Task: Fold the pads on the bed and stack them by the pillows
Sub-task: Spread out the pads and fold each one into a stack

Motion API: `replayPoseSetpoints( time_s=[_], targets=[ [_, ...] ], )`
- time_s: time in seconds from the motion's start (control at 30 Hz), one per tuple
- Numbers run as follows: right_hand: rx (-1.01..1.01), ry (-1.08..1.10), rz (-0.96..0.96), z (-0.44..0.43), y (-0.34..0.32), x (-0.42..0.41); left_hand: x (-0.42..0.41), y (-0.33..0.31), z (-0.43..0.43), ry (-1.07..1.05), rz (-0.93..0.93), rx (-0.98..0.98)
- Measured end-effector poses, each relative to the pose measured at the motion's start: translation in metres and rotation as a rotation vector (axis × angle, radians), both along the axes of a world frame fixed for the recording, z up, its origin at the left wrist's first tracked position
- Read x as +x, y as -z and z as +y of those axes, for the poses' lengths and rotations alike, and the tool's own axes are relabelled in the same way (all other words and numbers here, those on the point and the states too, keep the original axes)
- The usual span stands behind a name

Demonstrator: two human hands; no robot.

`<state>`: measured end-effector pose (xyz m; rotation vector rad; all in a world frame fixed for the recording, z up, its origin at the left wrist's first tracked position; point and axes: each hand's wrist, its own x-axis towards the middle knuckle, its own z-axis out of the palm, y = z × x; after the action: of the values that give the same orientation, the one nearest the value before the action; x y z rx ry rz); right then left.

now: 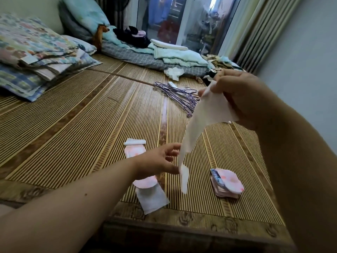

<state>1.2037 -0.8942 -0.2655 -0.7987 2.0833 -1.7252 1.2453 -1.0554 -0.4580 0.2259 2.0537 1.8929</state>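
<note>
The bed mat (pixel 73 125) lies bare across the middle toward the pillows (pixel 36 57). Hangers (pixel 178 95) crowd the right; loose pads (pixel 135 150) and a folded stack (pixel 227 183) occupy the near edge.

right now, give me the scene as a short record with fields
right hand: pinches top of white pad, raised
left hand: fingers at pad's lower end
pad state: hangs stretched between hands, unfolded
folded stack: on mat, below right hand
loose pads: on mat by left hand
white sheet: flat, near front edge
hangers: behind the pad
pillows: far left
</note>
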Motion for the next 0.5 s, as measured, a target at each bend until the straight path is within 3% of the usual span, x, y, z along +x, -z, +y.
replayPoseSetpoints(
  time_s=[0.17,0.33,0.5],
  targets=[
    [-0.015,0.051,0.010,0.020,0.000,0.002,-0.004,0.002,0.017,0.112,-0.040,0.062],
    [0.067,0.194,0.048,0.052,0.007,-0.006,0.000,0.014,0.014,0.063,-0.144,0.149],
    [0.190,0.360,-0.069,0.099,0.036,-0.019,0.011,0.021,-0.032,-0.008,-0.250,-0.009]
  ],
)
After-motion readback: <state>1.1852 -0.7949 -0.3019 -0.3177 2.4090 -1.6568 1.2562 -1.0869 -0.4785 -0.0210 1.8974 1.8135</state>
